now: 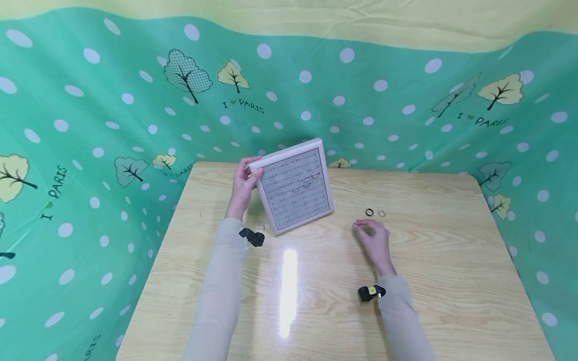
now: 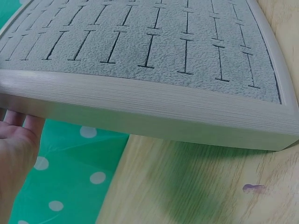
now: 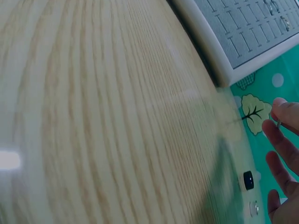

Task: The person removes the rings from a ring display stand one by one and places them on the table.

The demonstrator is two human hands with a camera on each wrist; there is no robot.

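- Tray (image 1: 293, 205): one, pale frame, grey slotted padding; held tilted at the table's far side, face toward the person. Whether its lower edge touches the table cannot be told.
- Set rings (image 1: 306, 182): a few, metallic, seated in the tray's slots, right of its middle; exact count too small to read.
- Left hand (image 1: 243, 185): clamped on the tray's upper left corner, thumb at the front, fingers behind.
- Right hand (image 1: 375, 238): right of the tray and apart from it; thumb and forefinger together, pinching a small item, other fingers spread.
- Small item (image 3: 279, 124): thin, seen between the right fingertips; its shape cannot be told.
- Black ring (image 1: 369, 212): one, lying on the table, right of the tray.
- Pale ring (image 1: 382, 213): one, just beside the black one, farther from the tray.
- Table (image 1: 451, 260): wood-grained, beneath the tray; bright glare on the side nearer the person.
- Purple mark (image 2: 254, 188): one, on the table, near the tray's left side.
- Cloth (image 1: 307, 100): green, white-dotted, printed with trees, hanging behind the tray.
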